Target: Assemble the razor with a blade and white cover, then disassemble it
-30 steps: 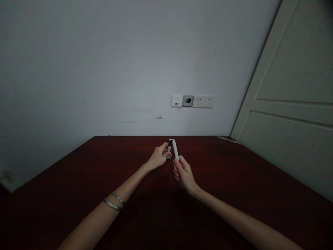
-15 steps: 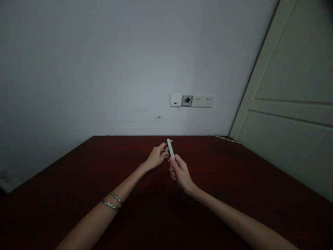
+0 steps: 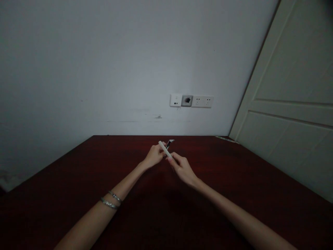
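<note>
My right hand (image 3: 183,169) is closed on the near end of a slim white stick (image 3: 164,148), its kind unclear. The stick slants up and to the left, and its far end crosses in front of the fingers of my left hand (image 3: 153,155). Those fingers are closed around a small silver and black object (image 3: 170,143). Its upper end sticks out beyond the stick, while the rest is hidden by the fingers and the stick. Both hands are close together above the dark red table (image 3: 166,201).
A pale wall (image 3: 117,69) rises behind the table's far edge, with several switch and socket plates (image 3: 202,101) on it. To the right stands a light panelled door (image 3: 293,114). A thin pale strip (image 3: 226,139) lies at the table's back right corner.
The white stick has swung from nearly upright to a leftward slant across my left fingers. The silver and black object now shows above and right of the stick. Both hands stay nearly in place.
</note>
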The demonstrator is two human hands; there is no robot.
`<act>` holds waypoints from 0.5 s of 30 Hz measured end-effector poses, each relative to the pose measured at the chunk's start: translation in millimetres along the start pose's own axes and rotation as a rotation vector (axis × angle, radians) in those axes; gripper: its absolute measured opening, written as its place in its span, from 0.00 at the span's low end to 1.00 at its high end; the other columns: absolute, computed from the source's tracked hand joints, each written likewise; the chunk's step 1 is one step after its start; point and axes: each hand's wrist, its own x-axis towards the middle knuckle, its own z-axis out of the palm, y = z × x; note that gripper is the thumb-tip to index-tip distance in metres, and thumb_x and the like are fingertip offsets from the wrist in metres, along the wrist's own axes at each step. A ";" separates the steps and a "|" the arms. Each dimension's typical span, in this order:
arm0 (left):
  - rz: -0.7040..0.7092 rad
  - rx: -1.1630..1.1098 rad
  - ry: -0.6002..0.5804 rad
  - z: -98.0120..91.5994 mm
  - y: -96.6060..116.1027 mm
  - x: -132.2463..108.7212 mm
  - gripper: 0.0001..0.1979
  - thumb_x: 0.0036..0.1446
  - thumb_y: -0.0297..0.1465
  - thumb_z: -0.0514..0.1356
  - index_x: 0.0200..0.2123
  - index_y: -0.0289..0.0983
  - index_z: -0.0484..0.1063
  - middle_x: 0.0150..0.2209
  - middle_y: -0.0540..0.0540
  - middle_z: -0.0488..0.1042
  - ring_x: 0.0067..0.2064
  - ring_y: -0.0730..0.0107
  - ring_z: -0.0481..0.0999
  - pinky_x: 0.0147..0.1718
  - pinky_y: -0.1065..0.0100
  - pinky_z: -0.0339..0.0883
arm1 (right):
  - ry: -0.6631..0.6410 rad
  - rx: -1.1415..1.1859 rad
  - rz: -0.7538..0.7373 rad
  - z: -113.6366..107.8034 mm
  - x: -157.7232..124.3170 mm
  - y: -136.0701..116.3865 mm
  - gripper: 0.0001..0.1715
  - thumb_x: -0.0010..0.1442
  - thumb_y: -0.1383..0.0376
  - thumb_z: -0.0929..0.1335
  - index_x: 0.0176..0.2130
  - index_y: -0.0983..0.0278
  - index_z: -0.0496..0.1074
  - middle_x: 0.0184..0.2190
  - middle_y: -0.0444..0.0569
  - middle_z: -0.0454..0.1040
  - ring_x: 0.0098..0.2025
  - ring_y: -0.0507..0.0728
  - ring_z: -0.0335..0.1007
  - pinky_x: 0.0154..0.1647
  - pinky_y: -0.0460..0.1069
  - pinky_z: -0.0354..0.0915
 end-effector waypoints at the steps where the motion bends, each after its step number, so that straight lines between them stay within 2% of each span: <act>1: 0.014 0.020 -0.005 -2.3 0.2 0.0 0.08 0.49 0.25 0.57 0.35 0.34 0.70 0.30 0.48 0.74 0.33 0.69 0.73 0.35 0.70 0.65 | -0.021 -0.025 -0.017 -7.9 4.4 -3.6 0.15 0.57 0.54 0.63 0.29 0.63 0.70 0.22 0.42 0.61 0.24 0.50 0.54 0.24 0.45 0.52; 6: 0.097 0.111 -0.038 -15.0 -1.4 -2.0 0.11 0.53 0.24 0.53 0.40 0.36 0.70 0.33 0.47 0.75 0.36 0.70 0.73 0.38 0.70 0.63 | -0.026 -0.049 -0.046 -53.2 20.6 -16.1 0.16 0.55 0.55 0.65 0.35 0.62 0.75 0.22 0.43 0.64 0.25 0.51 0.57 0.26 0.46 0.53; 10: 0.146 0.156 -0.052 -18.9 -6.3 -2.8 0.11 0.55 0.24 0.52 0.41 0.36 0.68 0.34 0.48 0.74 0.36 0.71 0.72 0.38 0.72 0.62 | -0.192 -0.150 0.039 -84.8 30.4 -18.3 0.24 0.58 0.51 0.61 0.29 0.65 0.76 0.15 0.42 0.59 0.19 0.49 0.52 0.21 0.46 0.48; 12: 0.176 0.178 -0.069 -18.5 -7.9 -3.0 0.11 0.56 0.25 0.51 0.41 0.36 0.68 0.35 0.47 0.74 0.37 0.72 0.73 0.38 0.73 0.62 | -0.273 -0.230 0.083 -90.1 33.6 -18.5 0.27 0.57 0.50 0.61 0.26 0.67 0.76 0.14 0.42 0.59 0.18 0.48 0.51 0.20 0.45 0.46; 15: 0.202 0.239 -0.082 -17.0 -7.3 -4.0 0.11 0.56 0.24 0.50 0.41 0.36 0.68 0.35 0.48 0.74 0.36 0.72 0.73 0.38 0.73 0.62 | -0.330 -0.311 0.119 -84.4 36.6 -20.5 0.27 0.56 0.49 0.62 0.26 0.68 0.75 0.14 0.42 0.60 0.17 0.47 0.51 0.19 0.45 0.47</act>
